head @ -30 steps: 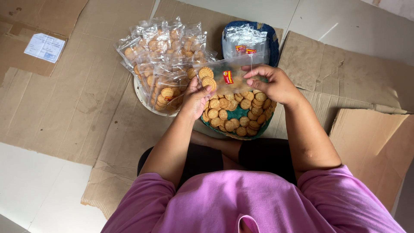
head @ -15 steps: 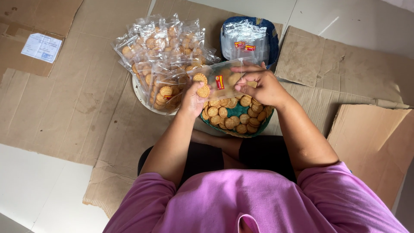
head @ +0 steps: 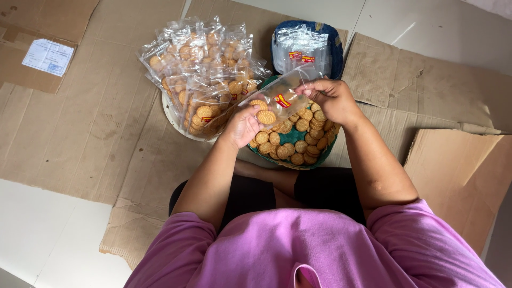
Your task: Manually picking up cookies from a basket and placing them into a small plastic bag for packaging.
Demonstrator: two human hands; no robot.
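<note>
While the person sits w/ legs folded on flattened cardboard (head: 80, 138), pink shirt (head: 314, 250) nearest the camera, both bare hands are raised just above a green basket (head: 290, 160) full of round biscuits (head: 301, 144), which sits right in front of the knees. Left hand (head: 242, 125) is at the basket's left edge, fingers curled narrow around a few biscuits, one held at the fingertips against the low end of a clear plastic bag (head: 280, 96). Right hand (head: 333, 98) is over the basket's far right side, thumb and fingers pinched tight on the bag's upper end; bag hangs tilted between the 2 hands, over the basket's far-left part, w/ a small red-yellow label on it. Just left of the basket, touching or nearly so, a white plate (head: 173, 114) carries a heap of filled biscuit packs (head: 205, 69), sealed, stacked loosely and overlapping. Beyond the basket, a blue pouch (head: 333, 45) holds a stack of empty clear bags (head: 298, 48), same label. Far left of the basket, well apart, a white paper sheet (head: 48, 56) lies on a folded cardboard piece.
</note>
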